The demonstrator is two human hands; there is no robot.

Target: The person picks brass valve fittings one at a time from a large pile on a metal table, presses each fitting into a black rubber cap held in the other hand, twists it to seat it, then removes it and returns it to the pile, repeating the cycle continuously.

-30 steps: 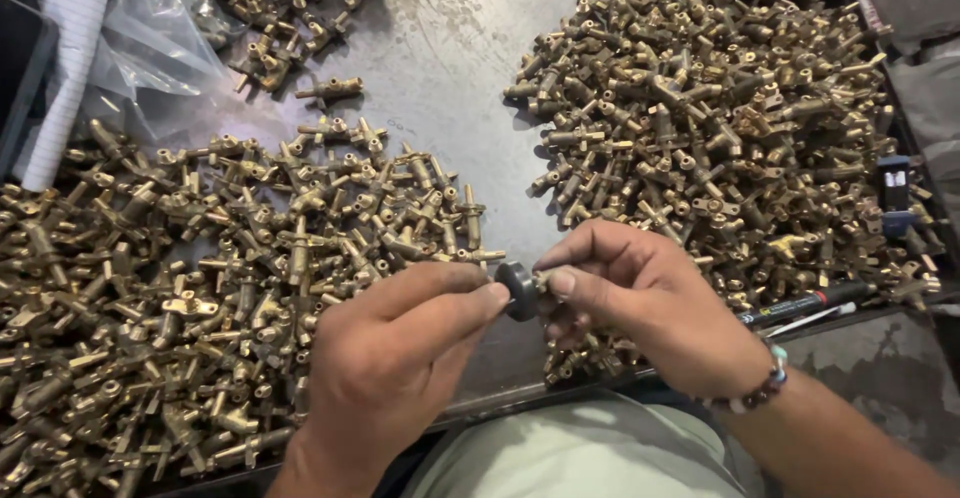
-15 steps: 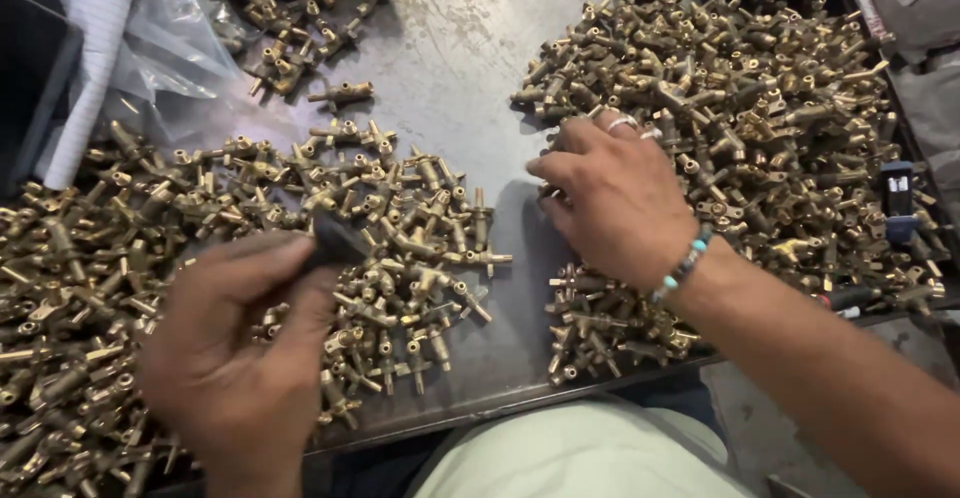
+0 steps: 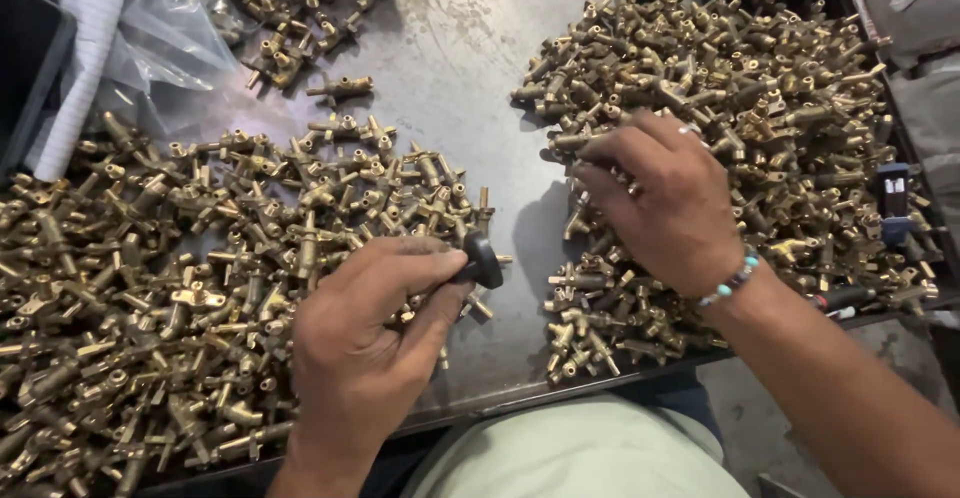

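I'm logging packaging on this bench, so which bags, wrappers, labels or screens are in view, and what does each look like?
Clear plastic bag: top left, crumpled, see-through.
White ribbed sheet: far left, beside the bag, long, off-white.
Small blue and black object: right edge; too small to tell if labelled.
No screens or signs.

The left hand (image 3: 375,333) pinches a small black knob (image 3: 483,260) between thumb and finger. It sits over the left pile (image 3: 150,288) of brass parts at 8 o'clock. The right hand (image 3: 665,198) lies flat on the right pile (image 3: 740,98) at 2 o'clock, fingers down among the parts. A bead bracelet (image 3: 732,280) circles its wrist. Bare metal table (image 3: 470,78) shows between the piles. A clear bag (image 3: 170,38) lies at 11 o'clock.
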